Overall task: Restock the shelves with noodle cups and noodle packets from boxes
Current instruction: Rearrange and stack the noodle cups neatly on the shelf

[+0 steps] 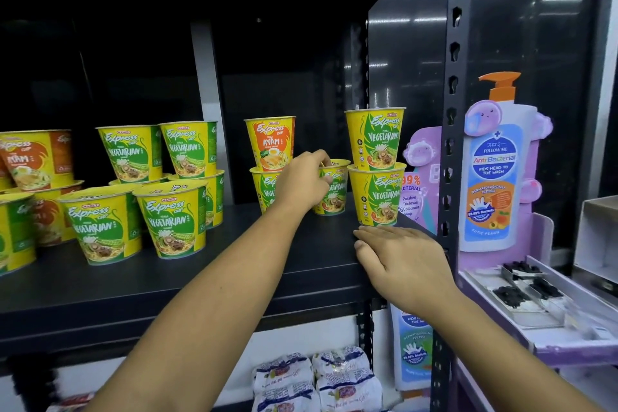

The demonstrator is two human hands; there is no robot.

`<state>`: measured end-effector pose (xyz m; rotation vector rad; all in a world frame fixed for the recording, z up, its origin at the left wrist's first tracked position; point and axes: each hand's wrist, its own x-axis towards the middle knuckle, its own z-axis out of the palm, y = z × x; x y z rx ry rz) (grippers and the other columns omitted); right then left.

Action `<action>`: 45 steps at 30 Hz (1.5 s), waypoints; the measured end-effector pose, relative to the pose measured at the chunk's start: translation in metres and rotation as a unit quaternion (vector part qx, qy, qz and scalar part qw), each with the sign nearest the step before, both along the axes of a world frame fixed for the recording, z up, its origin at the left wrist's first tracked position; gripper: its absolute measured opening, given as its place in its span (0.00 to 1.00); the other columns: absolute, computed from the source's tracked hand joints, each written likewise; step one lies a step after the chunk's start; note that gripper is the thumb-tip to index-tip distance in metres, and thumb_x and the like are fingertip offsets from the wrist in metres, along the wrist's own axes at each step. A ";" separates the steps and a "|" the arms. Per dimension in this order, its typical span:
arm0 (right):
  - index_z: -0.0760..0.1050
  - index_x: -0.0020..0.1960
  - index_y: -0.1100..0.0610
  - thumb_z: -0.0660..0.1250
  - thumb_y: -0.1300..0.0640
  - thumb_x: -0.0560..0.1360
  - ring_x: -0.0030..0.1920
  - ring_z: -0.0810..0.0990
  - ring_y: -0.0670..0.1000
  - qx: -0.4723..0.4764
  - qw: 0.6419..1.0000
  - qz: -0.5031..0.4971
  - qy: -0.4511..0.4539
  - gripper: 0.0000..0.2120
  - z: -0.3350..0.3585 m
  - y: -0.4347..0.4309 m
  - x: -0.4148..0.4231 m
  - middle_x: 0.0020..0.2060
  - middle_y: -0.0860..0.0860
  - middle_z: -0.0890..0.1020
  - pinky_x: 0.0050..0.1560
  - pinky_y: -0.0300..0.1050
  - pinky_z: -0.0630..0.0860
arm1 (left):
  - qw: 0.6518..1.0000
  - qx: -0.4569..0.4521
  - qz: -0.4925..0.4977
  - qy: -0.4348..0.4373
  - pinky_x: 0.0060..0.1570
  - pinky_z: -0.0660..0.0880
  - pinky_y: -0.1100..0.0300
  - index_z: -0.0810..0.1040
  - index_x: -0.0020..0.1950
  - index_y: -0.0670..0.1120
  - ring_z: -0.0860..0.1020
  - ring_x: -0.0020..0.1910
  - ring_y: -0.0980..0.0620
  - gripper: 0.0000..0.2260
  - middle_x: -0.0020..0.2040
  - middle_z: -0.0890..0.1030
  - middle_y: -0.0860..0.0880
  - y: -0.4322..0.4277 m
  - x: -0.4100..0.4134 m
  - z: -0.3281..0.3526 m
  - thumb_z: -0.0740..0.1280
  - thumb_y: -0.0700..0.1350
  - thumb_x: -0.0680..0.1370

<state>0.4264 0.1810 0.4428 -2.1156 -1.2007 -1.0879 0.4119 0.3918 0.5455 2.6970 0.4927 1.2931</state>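
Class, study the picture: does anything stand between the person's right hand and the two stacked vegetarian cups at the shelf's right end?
Nothing visible does. The right hand, fingers straight, is just in front of the stack's lower cup; only bare shelf shows between them.

Bare black shelf board (150,278) lay open between the left cluster of yellow-green noodle cups (170,217) and the right-hand stacked noodle cups (376,194). A perforated black steel upright (451,144) blocked the right.

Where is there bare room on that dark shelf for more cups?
The shelf is bare along its front and in the gap between the left cup group and the right stacks. Crowded around those stacks, where the left hand grips a cup.
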 end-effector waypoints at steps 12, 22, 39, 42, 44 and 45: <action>0.87 0.55 0.49 0.55 0.45 0.80 0.55 0.85 0.47 -0.014 1.000 -0.003 0.013 0.22 0.001 -0.001 -0.001 0.53 0.45 0.87 0.53 0.46 0.80 | 1.000 0.013 0.004 -0.003 0.47 0.78 0.51 0.78 0.63 0.52 0.78 0.56 0.48 0.13 0.59 0.80 0.51 -0.001 -0.001 -0.003 0.73 0.51 0.79; 0.87 0.56 0.49 0.54 0.45 0.80 0.55 0.85 0.46 -0.021 1.000 0.003 0.021 0.22 0.002 -0.002 -0.002 0.54 0.44 0.87 0.54 0.45 0.80 | 1.000 0.020 0.011 -0.010 0.47 0.79 0.49 0.78 0.63 0.52 0.79 0.55 0.48 0.14 0.58 0.80 0.52 -0.002 -0.003 -0.005 0.73 0.52 0.79; 0.81 0.56 0.46 0.53 0.43 0.78 0.49 0.82 0.48 -0.019 0.997 -0.018 0.068 0.20 0.005 -0.002 -0.006 0.49 0.43 0.85 0.44 0.44 0.71 | 0.977 -0.014 -0.132 0.169 0.54 0.80 0.50 0.83 0.56 0.54 0.79 0.50 0.55 0.08 0.52 0.82 0.57 -0.022 -0.071 -0.015 0.70 0.53 0.79; 0.73 0.62 0.45 0.55 0.41 0.79 0.54 0.79 0.47 -0.031 0.991 -0.023 0.129 0.17 0.015 -0.005 -0.012 0.55 0.43 0.81 0.43 0.44 0.65 | 0.956 -0.029 -0.142 0.255 0.65 0.75 0.52 0.80 0.66 0.56 0.77 0.62 0.55 0.14 0.62 0.81 0.56 -0.012 -0.092 -0.019 0.69 0.56 0.81; 0.69 0.66 0.47 0.59 0.43 0.79 0.58 0.76 0.49 -0.030 0.983 -0.023 0.181 0.18 0.020 -0.004 -0.014 0.59 0.45 0.78 0.46 0.45 0.67 | 0.943 -0.044 -0.134 0.301 0.69 0.69 0.56 0.75 0.73 0.58 0.73 0.69 0.55 0.19 0.71 0.76 0.57 -0.004 -0.100 -0.027 0.66 0.59 0.82; 0.67 0.68 0.48 0.60 0.45 0.79 0.61 0.75 0.50 -0.027 0.977 -0.024 0.208 0.19 0.023 -0.003 -0.015 0.62 0.46 0.76 0.48 0.46 0.68 | 0.938 -0.058 -0.133 0.316 0.71 0.66 0.57 0.73 0.75 0.58 0.70 0.72 0.55 0.21 0.74 0.74 0.57 0.000 -0.102 -0.031 0.63 0.60 0.83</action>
